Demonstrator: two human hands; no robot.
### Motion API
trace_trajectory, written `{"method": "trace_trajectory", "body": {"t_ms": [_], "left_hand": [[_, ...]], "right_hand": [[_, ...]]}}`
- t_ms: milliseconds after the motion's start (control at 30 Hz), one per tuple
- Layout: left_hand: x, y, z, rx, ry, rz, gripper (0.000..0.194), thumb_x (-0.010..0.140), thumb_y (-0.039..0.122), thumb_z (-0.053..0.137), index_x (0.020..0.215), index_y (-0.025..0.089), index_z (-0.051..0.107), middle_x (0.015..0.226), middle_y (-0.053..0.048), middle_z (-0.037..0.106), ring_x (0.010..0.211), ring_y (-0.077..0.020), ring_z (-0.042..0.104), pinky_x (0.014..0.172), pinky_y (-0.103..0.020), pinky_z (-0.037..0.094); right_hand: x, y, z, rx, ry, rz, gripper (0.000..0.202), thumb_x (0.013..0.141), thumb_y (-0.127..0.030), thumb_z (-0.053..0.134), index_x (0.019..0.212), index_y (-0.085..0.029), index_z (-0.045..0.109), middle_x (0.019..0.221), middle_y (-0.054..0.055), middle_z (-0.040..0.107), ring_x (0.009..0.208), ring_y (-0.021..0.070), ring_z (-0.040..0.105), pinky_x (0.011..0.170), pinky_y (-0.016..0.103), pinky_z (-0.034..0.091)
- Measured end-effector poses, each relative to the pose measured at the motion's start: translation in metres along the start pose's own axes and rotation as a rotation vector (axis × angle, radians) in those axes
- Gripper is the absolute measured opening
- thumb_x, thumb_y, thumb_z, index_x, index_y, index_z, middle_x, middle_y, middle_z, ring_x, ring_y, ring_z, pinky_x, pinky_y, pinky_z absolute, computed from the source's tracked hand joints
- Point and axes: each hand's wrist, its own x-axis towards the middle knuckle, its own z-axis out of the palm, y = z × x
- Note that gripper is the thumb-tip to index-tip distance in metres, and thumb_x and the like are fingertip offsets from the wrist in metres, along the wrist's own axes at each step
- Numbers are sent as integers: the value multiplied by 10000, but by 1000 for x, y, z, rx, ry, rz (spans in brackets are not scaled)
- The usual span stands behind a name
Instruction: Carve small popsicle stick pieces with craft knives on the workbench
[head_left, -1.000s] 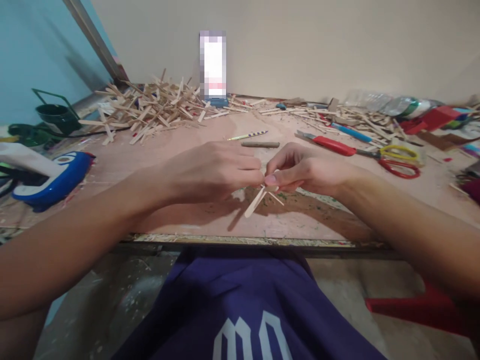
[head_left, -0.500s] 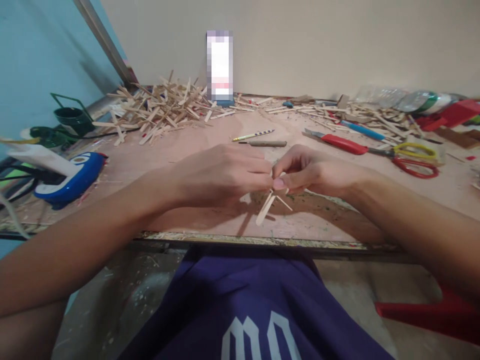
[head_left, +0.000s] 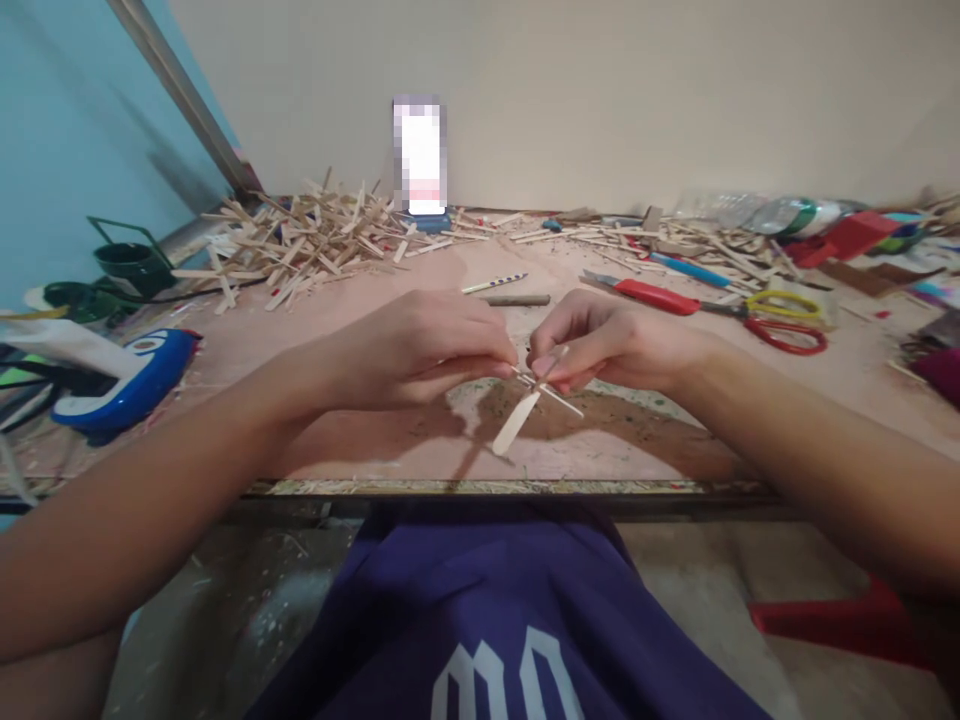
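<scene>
Above the near part of the table, both hands meet at a small crossed wooden stick piece (head_left: 516, 422). Its wide flat blade points down toward the table edge, and a thin stick (head_left: 562, 401) crosses it. My right hand (head_left: 607, 340) pinches the piece near the crossing with thumb and forefinger. Fingertips of my left hand (head_left: 450, 345) are closed at the other end of the thin stick, by the crossing. The fingers partly hide how the sticks join. Just behind the hands lie a patterned pencil (head_left: 495, 284) and a slim tool with a brownish handle (head_left: 517, 300).
A heap of similar wooden pieces (head_left: 300, 240) fills the back left, beside a propped phone (head_left: 421, 160). To the right lie a red-handled cutter (head_left: 656, 296), scissors (head_left: 787, 335), a blue pen-like tool (head_left: 690, 270) and a plastic bottle (head_left: 802, 215). A blue power strip (head_left: 127, 385) sits left.
My hands have drawn slightly apart, and more of the crossed piece shows between them. The thin stick now sticks out further to the right. The whole view has shifted a little.
</scene>
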Motion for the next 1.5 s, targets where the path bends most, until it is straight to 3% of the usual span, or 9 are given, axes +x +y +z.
{"method": "trace_trajectory", "body": {"t_ms": [600, 867, 1133, 1267, 1367, 1433, 1500], "left_hand": [[-1, -1, 5, -58, -40, -19, 312, 1128, 289, 451, 966, 186, 696, 870, -86, 736, 799, -177, 660, 739, -269, 475], [-5, -8, 7, -4, -37, -26, 321, 1126, 304, 440, 954, 199, 690, 857, -84, 732, 803, -185, 663, 727, -286, 457], [-6, -11, 11, 1, 15, -49, 288, 1120, 285, 478, 1022, 167, 722, 953, -95, 772, 868, -188, 702, 801, -277, 504], [-3, -8, 11, -27, 37, -28, 308, 1124, 304, 479, 1015, 168, 733, 899, -87, 761, 829, -178, 689, 770, -262, 499], [-2, -7, 9, -87, 20, -90, 280, 1110, 288, 507, 1005, 162, 735, 919, -94, 772, 854, -177, 704, 799, -265, 516], [-3, -7, 8, -138, 17, -156, 256, 1099, 263, 517, 1020, 156, 736, 975, -102, 788, 895, -178, 716, 838, -275, 525], [-4, -8, 7, -174, 34, -229, 245, 1085, 252, 523, 1038, 154, 742, 1001, -99, 796, 912, -175, 716, 852, -277, 524]], "right_hand": [[5, 10, 5, 76, 31, -44, 306, 881, -273, 823, 677, -68, 723, 578, -6, 538, 464, 25, 286, 430, 214, 114], [6, 5, 12, 6, 156, -99, 351, 790, -313, 930, 641, -95, 698, 530, -51, 437, 488, 40, 284, 443, 223, 131], [7, 7, 9, 101, 169, 83, 354, 841, -289, 772, 576, -145, 587, 447, -68, 364, 413, 41, 209, 401, 205, 106], [6, 9, 10, 77, 134, 76, 352, 807, -281, 766, 551, -150, 563, 443, -72, 360, 412, 37, 209, 406, 201, 121], [5, 8, 11, 77, 123, 27, 365, 793, -331, 824, 590, -140, 588, 473, -78, 379, 426, 36, 219, 422, 206, 120], [6, 6, 12, 73, 173, -28, 413, 772, -401, 878, 619, -138, 599, 516, -73, 405, 455, 45, 255, 431, 209, 137], [7, 6, 13, 77, 307, -76, 455, 743, -491, 909, 679, -134, 634, 586, -50, 471, 496, 60, 317, 435, 207, 174]]}}
